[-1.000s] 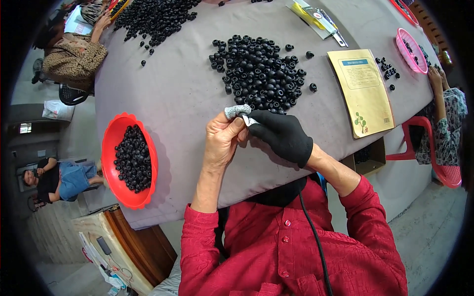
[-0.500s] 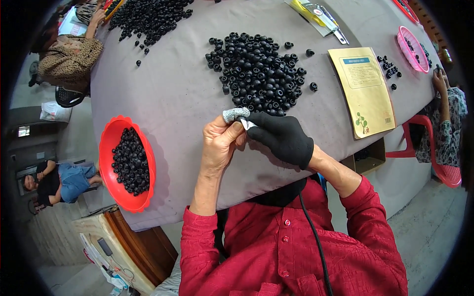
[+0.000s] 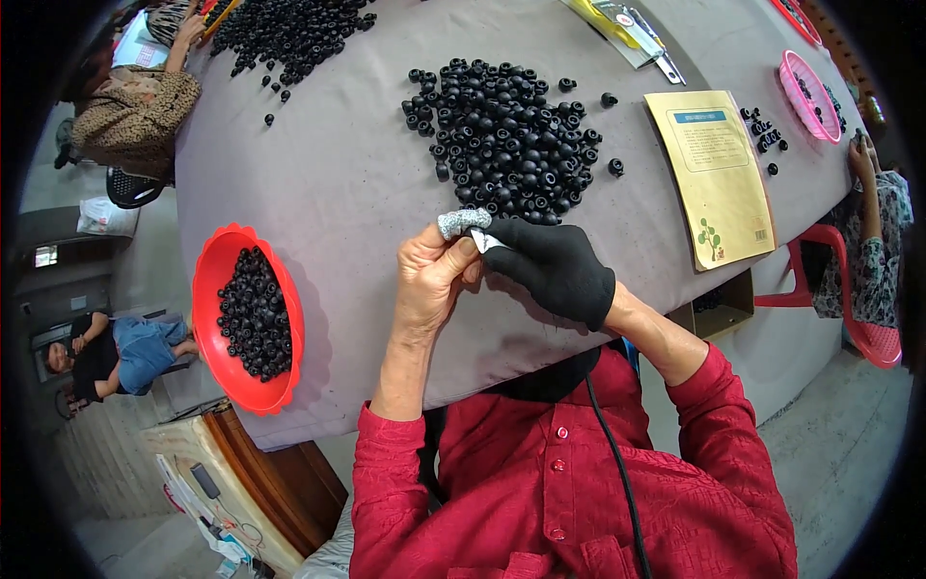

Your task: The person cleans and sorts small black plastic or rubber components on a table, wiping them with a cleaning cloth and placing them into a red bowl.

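My left hand point(image 3: 431, 265) is bare apart from a grey speckled cover on its index finger point(image 3: 463, 222). Its thumb and index finger pinch together, and what lies between them is mostly hidden. Against those fingertips presses my right hand point(image 3: 555, 270), in a black glove with its fingers closed. A small white pointed piece point(image 3: 487, 241) shows at the right fingertips; I cannot tell what it is. Just beyond both hands lies a heap of small round black parts point(image 3: 511, 135) with holes in them. A red scalloped bowl point(image 3: 212, 333) with more such parts sits to the left.
A yellow booklet-like packet point(image 3: 714, 183) lies at right, with a cutter in packaging point(image 3: 632, 34) beyond. Another black heap point(image 3: 289, 34) is far left. A pink basket point(image 3: 810, 96) and red chair point(image 3: 830, 280) stand right. Other people sit around the grey-covered table point(image 3: 357, 193).
Both hands stay together in nearly the same place. The white piece at the right fingertips has turned slightly. The whole view has shifted a little.
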`<state>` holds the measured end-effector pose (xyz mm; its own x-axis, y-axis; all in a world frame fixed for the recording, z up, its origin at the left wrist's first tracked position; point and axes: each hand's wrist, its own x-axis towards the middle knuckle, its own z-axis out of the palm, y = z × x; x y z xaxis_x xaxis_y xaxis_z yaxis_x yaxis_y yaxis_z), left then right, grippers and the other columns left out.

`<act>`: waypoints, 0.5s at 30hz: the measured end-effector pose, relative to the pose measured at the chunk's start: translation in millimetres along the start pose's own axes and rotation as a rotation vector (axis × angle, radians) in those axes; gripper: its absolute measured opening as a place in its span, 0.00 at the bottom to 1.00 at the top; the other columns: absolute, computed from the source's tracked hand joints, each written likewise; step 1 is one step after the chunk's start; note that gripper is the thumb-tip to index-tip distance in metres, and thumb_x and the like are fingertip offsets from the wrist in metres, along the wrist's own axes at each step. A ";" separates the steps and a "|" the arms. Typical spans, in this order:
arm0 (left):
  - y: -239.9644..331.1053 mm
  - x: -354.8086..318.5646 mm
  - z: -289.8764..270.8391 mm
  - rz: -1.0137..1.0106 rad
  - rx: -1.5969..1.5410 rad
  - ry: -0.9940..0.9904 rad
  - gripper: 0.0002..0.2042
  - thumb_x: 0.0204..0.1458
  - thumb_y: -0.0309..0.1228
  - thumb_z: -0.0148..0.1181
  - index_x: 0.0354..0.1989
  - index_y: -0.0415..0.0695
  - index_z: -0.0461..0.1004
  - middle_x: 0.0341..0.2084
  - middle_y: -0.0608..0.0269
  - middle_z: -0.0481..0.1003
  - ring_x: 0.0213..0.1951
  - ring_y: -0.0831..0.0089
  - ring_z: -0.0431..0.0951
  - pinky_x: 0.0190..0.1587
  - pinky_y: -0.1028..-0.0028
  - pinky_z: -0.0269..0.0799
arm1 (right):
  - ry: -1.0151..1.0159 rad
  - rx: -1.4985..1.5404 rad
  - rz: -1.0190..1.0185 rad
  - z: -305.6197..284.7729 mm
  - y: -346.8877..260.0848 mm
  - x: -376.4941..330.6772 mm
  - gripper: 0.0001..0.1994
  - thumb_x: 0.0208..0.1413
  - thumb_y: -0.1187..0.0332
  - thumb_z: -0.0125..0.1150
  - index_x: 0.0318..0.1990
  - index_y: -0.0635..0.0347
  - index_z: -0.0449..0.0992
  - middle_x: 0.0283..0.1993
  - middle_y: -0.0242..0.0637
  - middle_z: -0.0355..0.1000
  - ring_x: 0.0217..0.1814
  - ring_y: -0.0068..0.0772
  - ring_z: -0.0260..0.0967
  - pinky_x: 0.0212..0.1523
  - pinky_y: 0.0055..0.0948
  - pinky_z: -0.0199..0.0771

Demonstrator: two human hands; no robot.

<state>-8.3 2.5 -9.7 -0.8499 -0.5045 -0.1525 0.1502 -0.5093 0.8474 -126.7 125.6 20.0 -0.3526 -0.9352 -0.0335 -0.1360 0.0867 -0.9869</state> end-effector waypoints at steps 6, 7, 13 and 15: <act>-1.0 0.5 -0.5 -0.007 0.015 0.001 0.08 0.52 0.23 0.55 0.40 0.38 0.74 0.22 0.66 0.73 0.18 0.84 0.67 0.18 0.83 0.64 | -0.015 0.065 0.054 0.1 -1.2 0.4 0.11 0.57 0.69 0.52 0.47 0.61 0.71 0.29 0.34 0.74 0.29 0.20 0.71 0.32 0.23 0.71; -1.0 0.5 -0.4 -0.007 0.016 0.000 0.08 0.52 0.23 0.55 0.40 0.38 0.74 0.22 0.66 0.73 0.18 0.84 0.67 0.18 0.83 0.64 | -0.001 0.034 0.032 0.4 -0.2 0.3 0.11 0.57 0.69 0.52 0.46 0.61 0.71 0.29 0.34 0.74 0.29 0.20 0.71 0.32 0.23 0.71; -1.9 2.5 -1.4 0.000 0.005 -0.018 0.08 0.52 0.23 0.55 0.40 0.38 0.74 0.21 0.66 0.73 0.19 0.83 0.68 0.18 0.82 0.65 | 0.044 -0.021 -0.004 2.5 6.0 1.1 0.12 0.56 0.66 0.53 0.46 0.59 0.72 0.28 0.35 0.74 0.29 0.23 0.72 0.31 0.23 0.71; -0.9 4.2 -1.4 -0.047 -0.007 -0.033 0.08 0.52 0.25 0.55 0.40 0.38 0.74 0.20 0.67 0.72 0.19 0.82 0.68 0.19 0.82 0.65 | 0.083 -0.084 -0.057 2.2 6.8 -0.1 0.13 0.56 0.63 0.53 0.47 0.57 0.72 0.27 0.35 0.74 0.28 0.24 0.73 0.31 0.24 0.72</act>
<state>-11.3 -0.1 -11.8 -0.8722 -0.4567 -0.1752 0.1130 -0.5366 0.8363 -125.6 125.5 12.9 -0.4173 -0.9079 0.0391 -0.2339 0.0657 -0.9700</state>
